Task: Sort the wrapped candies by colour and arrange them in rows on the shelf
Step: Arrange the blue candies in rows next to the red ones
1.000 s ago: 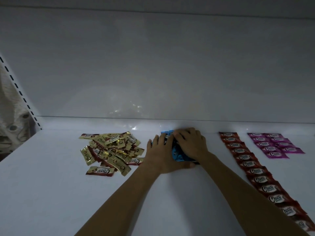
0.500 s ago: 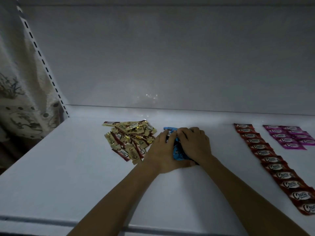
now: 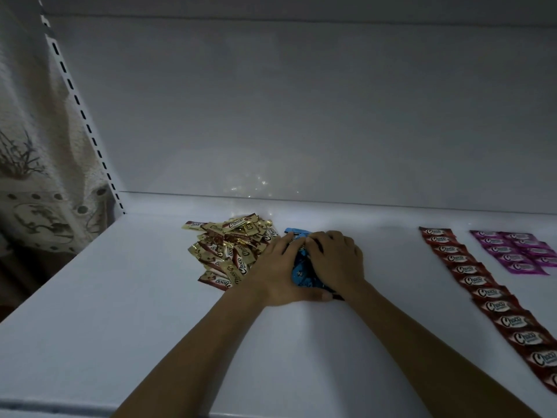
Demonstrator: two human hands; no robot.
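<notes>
**Blue candies gathered under both hands, not yet laid out**

Both hands are together on one small heap of blue candies [image 3: 301, 271] at the middle of the shelf [image 3: 120, 312]. The left hand [image 3: 278, 270] lies against the heap's left side with its fingers nearly straight and its thumb along the front edge. The right hand [image 3: 334, 260] covers the top and right side with its fingers curled over the wrappers. The fingertips of the two hands meet over the heap.

Over the last second, little has moved on the shelf. The hands sit on the same blue heap in much the same hold, and it is mainly the view that has swung, bringing more of the shelf's left end into sight. I judge that the blue candies are still being bunched or squared up, and no blue row has been started.

Just left of the hands lies a loose pile of gold candies [image 3: 232, 248], unsorted, with its near edge close to the left hand. Well to the right, a row of red candies [image 3: 482, 292] runs from the back of the shelf toward the front. Beyond it, purple candies [image 3: 518, 251] lie in short rows.

No box, tray or bag shows; the shelf alone carries everything. Behind it stands a pale back panel [image 3: 301, 116]. At the left are a slotted upright [image 3: 81, 116] and a patterned curtain [image 3: 30, 176].
</notes>
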